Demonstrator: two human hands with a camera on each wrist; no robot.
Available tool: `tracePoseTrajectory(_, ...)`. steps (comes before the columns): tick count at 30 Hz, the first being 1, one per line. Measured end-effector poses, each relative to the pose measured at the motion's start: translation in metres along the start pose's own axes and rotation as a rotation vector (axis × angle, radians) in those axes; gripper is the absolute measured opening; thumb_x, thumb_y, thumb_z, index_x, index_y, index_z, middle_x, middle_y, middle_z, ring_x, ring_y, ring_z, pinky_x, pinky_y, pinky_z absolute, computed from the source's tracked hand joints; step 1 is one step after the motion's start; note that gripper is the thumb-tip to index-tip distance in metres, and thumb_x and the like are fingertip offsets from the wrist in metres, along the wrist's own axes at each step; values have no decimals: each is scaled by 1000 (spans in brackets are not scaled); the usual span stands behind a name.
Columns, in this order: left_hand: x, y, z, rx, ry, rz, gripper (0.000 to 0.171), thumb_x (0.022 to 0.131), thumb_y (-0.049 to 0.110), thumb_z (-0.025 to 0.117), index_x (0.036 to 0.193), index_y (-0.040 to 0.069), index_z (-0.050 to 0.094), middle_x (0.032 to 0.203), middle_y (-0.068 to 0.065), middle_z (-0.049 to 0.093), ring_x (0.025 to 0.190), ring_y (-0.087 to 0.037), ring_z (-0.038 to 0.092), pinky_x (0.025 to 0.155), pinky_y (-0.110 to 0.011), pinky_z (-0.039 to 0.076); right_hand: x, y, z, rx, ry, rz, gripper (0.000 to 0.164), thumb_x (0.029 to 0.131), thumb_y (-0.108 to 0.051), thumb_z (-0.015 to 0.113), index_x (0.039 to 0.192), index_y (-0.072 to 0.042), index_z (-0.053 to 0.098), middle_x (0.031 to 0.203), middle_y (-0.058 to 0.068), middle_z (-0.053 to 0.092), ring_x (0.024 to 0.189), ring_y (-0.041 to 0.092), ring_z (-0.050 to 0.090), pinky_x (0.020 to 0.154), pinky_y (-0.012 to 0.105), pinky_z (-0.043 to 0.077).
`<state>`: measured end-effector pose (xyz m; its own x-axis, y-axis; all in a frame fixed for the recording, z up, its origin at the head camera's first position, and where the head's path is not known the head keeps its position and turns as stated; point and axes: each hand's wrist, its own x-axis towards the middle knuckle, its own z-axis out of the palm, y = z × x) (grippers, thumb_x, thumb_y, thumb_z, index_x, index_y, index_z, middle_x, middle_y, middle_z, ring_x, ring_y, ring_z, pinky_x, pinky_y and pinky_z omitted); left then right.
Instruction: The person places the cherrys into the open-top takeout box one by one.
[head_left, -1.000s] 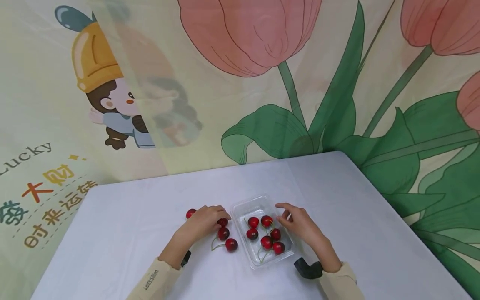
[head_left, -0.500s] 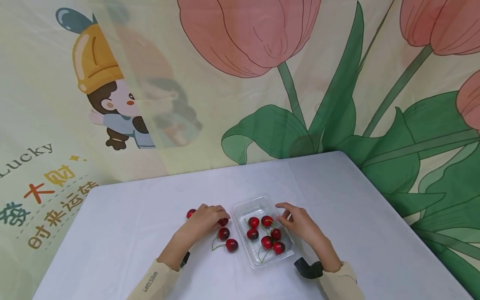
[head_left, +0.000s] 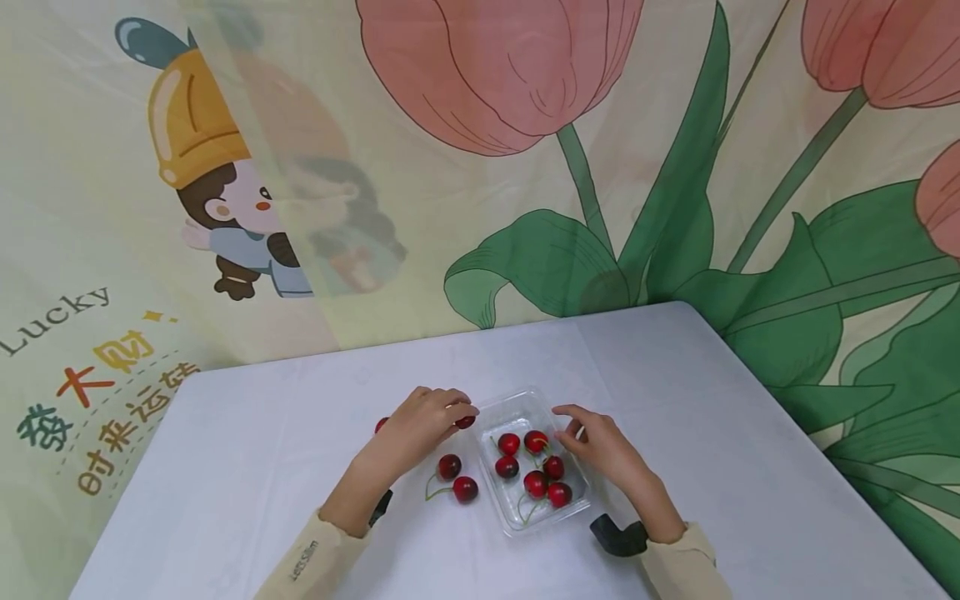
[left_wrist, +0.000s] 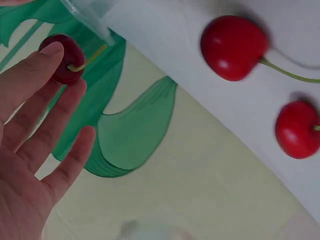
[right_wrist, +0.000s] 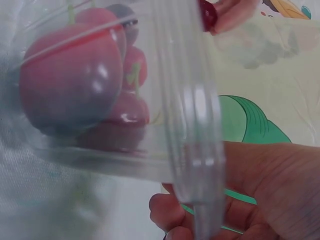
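In the head view, my left hand (head_left: 420, 425) is raised over the table, left of a clear plastic box (head_left: 513, 417). Its thumb and fingertips pinch a dark red cherry (head_left: 465, 422), close to the box's left rim. The left wrist view shows that cherry (left_wrist: 73, 49) with a short yellow-green stem, the other fingers spread below. Several cherries (head_left: 536, 483) lie in the box, some with stems. At the box's right rim is my right hand (head_left: 603, 450), fingers loosely bent. The right wrist view has its thumb behind the rim and partly hidden.
Two cherries, one darker (head_left: 449, 467) and one with a long stem (head_left: 465, 489), lie left of the box. Another cherry (head_left: 381, 424) is partly behind my left hand. A white cloth covers the table (head_left: 247, 467); a printed curtain (head_left: 420, 308) hangs behind.
My left hand has lifted a cherry from the table and moved it up and right toward the box. My right hand and the box stay in place.
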<state>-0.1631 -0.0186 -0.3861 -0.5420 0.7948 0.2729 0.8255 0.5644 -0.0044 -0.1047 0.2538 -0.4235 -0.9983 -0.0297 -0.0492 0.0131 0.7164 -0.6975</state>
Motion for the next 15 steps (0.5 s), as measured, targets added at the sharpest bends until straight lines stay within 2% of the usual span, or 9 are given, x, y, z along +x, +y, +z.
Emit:
tracePoseTrajectory(6, 13, 15, -3, 10, -56, 55, 31, 81, 11, 79, 111, 17, 72, 111, -1, 69, 103, -16, 65, 87, -34, 53, 0, 1, 0, 5, 1, -5, 37, 89, -5, 70, 125, -1, 61, 77, 2, 59, 65, 13, 52, 60, 24, 53)
tracePoseTrajectory(15, 23, 32, 6, -20, -130, 103, 35, 83, 13, 78, 116, 18, 71, 117, -1, 68, 108, -15, 64, 90, -30, 51, 1, 2, -1, 4, -2, -10, 37, 89, -5, 70, 124, -1, 61, 77, 3, 59, 65, 14, 52, 60, 24, 54)
